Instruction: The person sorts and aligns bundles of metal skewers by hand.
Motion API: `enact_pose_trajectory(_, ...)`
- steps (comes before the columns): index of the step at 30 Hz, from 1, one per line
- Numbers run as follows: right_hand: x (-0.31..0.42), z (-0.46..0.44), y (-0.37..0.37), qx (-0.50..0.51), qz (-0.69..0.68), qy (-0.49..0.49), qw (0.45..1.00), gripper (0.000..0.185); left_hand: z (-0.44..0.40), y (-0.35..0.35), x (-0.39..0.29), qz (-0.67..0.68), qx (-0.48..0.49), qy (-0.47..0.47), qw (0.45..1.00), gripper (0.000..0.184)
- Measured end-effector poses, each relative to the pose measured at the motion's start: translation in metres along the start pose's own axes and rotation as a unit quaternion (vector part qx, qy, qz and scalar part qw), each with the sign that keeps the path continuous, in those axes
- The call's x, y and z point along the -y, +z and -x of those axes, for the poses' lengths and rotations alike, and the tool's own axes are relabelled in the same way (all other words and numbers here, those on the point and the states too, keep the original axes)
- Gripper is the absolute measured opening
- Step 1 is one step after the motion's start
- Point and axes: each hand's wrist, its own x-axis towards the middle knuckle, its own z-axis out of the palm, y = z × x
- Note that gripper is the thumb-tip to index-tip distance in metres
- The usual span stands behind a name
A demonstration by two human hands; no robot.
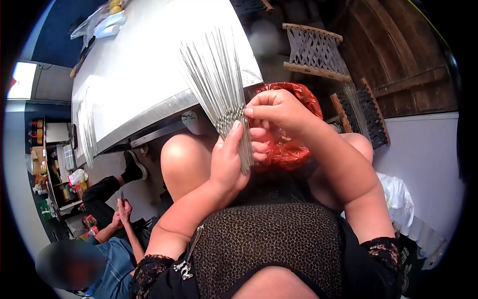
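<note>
A fanned bundle of thin silvery metal wires (214, 74) stands in front of me, its far ends spread over the white table. A twisted, woven-looking band crosses the wires low down. My left hand (228, 157) is closed around the lower part, thumb on top and fingertips showing at the right side. At the right edge of the band, my right hand (279, 108) has thumb and forefinger pinched on the bundle's outermost wires. What exactly lies between those fingertips is too small to make out.
Beyond my knees is the white table (144, 55) with a metal edge; more wires (87, 124) lie at its left. A red plastic bag (286, 154) sits by my lap. Strap-woven wooden frames (316, 47) stand right. A person (117, 244) sits left, holding thin wires.
</note>
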Motion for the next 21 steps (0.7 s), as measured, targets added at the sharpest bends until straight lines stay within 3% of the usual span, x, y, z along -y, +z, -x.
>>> enact_pose_trajectory(7, 0.014, 0.003, 0.007, 0.011, 0.02, 0.048, 0.999, 0.017, -0.001, -0.005, 0.004, -0.016, 0.014, 0.006, 1.0, 0.015)
enact_pose_trajectory(17, -0.008, -0.012, 0.01, 0.047, -0.033, 0.005, 0.998, 0.019, -0.001, -0.013, 0.002, 0.033, -0.007, 0.061, 0.998, 0.014)
enact_pose_trajectory(21, -0.002, -0.01, 0.008, 0.001, -0.017, -0.001, 1.0, 0.015, -0.003, -0.01, 0.003, 0.006, -0.028, 0.071, 0.997, 0.018)
